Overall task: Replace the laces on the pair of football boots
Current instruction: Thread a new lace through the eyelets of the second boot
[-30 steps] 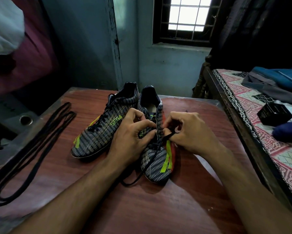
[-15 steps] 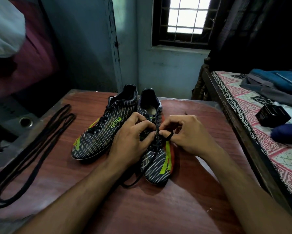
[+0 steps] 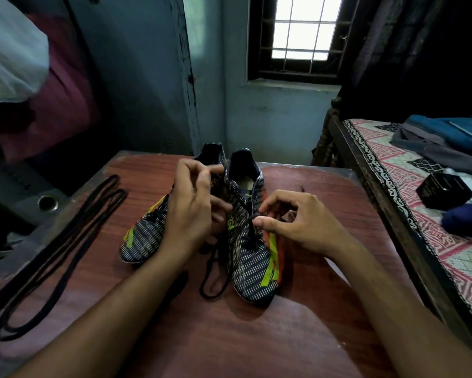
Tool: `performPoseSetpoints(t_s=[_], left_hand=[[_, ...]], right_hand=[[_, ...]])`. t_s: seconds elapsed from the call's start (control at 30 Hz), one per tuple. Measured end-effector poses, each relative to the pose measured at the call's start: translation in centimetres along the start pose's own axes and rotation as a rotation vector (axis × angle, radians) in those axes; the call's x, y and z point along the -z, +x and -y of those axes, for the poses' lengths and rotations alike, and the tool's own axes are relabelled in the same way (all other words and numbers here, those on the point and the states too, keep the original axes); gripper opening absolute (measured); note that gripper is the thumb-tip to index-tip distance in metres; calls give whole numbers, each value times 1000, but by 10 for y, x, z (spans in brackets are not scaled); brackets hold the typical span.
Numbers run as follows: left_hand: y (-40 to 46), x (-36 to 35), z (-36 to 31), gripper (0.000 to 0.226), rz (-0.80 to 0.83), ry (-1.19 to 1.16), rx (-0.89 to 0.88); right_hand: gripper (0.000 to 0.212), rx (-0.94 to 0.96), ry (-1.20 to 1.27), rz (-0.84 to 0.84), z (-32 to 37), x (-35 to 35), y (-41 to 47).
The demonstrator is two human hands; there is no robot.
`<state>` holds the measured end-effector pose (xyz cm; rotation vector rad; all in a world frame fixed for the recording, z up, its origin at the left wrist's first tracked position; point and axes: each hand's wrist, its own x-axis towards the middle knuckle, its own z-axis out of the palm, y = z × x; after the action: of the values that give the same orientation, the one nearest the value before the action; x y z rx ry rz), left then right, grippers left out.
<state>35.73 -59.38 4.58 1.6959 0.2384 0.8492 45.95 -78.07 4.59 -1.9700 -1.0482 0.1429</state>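
Black lace [image 3: 247,227] on the right-hand boot [image 3: 252,241] was partly undone, with a slack loop trailing onto the wooden table [image 3: 324,309] by its toe. Right hand [image 3: 297,225] sat over the eyelets, thumb and forefinger pinching the lace, likely to pull it free. Left hand [image 3: 193,211] was raised between the two boots with fingers curled; couldn't tell if it held a strand. Left-hand boot [image 3: 144,230] was laced, so probably next in line. Spare black laces [image 3: 54,249] lay at the table's left edge, within reach for rethreading.
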Motion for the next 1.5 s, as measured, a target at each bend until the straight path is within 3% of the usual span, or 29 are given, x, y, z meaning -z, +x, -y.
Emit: performPoseSetpoints(t_s=[0.13, 0.3, 0.37, 0.43, 0.5, 0.57, 0.63, 0.7, 0.77, 0.83, 0.9, 1.07, 1.13, 1.37, 1.43, 1.5], left_hand=[[30, -3, -18, 9, -38, -252, 168], [45, 2, -8, 15, -102, -121, -9], [44, 5, -9, 18, -184, -302, 63], [41, 8, -12, 22, -182, -465, 157], [37, 16, -10, 23, -49, -258, 22], [36, 25, -8, 16, 220, 318, -362], [40, 34, -8, 33, 491, 796, -621], [47, 41, -13, 36, 609, 937, -694], [55, 49, -18, 24, 592, 950, -788], [61, 54, -21, 14, 518, 933, -773], [63, 49, -20, 8, 403, 828, -620], [54, 9, -22, 16, 151, -19, 89], [53, -3, -22, 21, 37, -216, 244], [70, 9, -29, 22, -209, -510, 158], [68, 13, -31, 17, -127, -471, 152], [58, 19, -26, 14, 53, -166, -51]], right_hand=[[35, 10, -25, -18, -1, -2, 0], [17, 25, -71, 7, -2, 1, -1], [10, 34, -71, 19, -3, 2, -1], [16, 28, -71, 27, -6, 1, 0], [22, 25, -75, 35, -7, 1, 0], [22, 35, -60, 39, -7, 1, -1], [20, 39, -52, 50, -5, 1, -1], [20, 45, -86, 59, -4, 2, -1], [21, 51, -132, 71, -4, 2, 0], [22, 52, -156, 78, -4, 2, 0], [22, 60, -151, 79, -2, 3, -1], [25, 78, -105, 61, 1, 2, -3], [26, 77, -99, 58, 1, 2, -3], [26, 62, -66, 75, -2, 2, -2], [26, 59, -65, 71, -4, 2, -1], [26, 56, -66, 77, -4, 2, -2]])
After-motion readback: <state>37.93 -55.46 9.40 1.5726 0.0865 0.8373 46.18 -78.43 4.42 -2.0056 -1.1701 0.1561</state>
